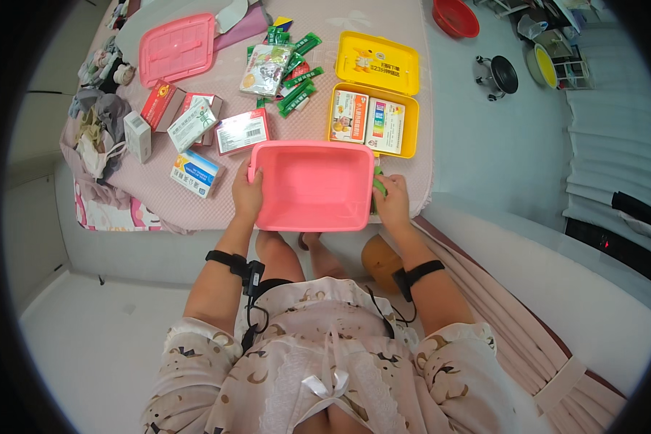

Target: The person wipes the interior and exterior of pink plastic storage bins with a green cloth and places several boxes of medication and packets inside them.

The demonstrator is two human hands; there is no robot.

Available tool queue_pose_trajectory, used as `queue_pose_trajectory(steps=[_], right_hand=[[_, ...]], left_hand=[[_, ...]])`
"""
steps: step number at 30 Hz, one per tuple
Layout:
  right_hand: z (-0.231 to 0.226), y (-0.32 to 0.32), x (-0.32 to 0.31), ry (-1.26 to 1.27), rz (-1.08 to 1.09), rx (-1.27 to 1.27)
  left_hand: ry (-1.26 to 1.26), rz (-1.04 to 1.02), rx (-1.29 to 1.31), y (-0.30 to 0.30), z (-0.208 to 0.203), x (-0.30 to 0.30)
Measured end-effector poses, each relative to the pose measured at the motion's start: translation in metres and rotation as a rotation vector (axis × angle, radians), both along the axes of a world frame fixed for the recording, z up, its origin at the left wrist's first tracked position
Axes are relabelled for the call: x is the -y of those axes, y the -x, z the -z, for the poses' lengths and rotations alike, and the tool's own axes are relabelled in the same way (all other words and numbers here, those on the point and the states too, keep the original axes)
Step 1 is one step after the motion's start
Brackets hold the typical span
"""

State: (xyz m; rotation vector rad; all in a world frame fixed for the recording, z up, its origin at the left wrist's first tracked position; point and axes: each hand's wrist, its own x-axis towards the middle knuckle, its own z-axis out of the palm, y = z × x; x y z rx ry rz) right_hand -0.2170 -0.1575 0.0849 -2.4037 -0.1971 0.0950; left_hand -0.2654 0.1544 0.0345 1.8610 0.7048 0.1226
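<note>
A pink plastic bin [315, 189] sits at the near edge of the bed in front of me, its inside bare. My left hand [247, 194] is closed on its left rim, thumb near the top edge. Beside the bin's right wall, my right hand [392, 201] is closed around a green stick packet [378, 184], partly hidden by the fingers and bin. Just beyond that hand stands an open yellow plastic box [410, 130] with two medicine boxes [385, 124] inside. Several green stick packets [296, 98] lie in a pile farther off, with a clear bag of printed packets [267, 70] on it.
Several medicine cartons [242, 132] lie left of the bin, one white carton [137, 136] upright. Behind them lies a pink lid [177, 49]. Clothes [103, 108] are heaped along the left edge. A black stool [503, 74] and red basin [456, 18] stand right of the bed.
</note>
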Motion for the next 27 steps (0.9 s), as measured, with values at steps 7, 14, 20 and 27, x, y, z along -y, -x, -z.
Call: queue_pose_trajectory(steps=[7, 14, 20, 27], right_hand=[[0.012, 0.039, 0.006, -0.073, 0.020, -0.248], [0.017, -0.025, -0.008, -0.124, 0.087, 0.068], [0.023, 0.033, 0.027, -0.025, -0.072, -0.168], [-0.051, -0.014, 0.014, -0.017, 0.042, -0.116]], left_hand=[[-0.030, 0.035, -0.009, 0.004, -0.004, -0.003], [0.034, 0.055, 0.061, 0.000, -0.004, 0.005], [-0.033, 0.095, 0.068, -0.003, 0.000, 0.003], [0.591, 0.029, 0.008, -0.006, -0.009, -0.015]])
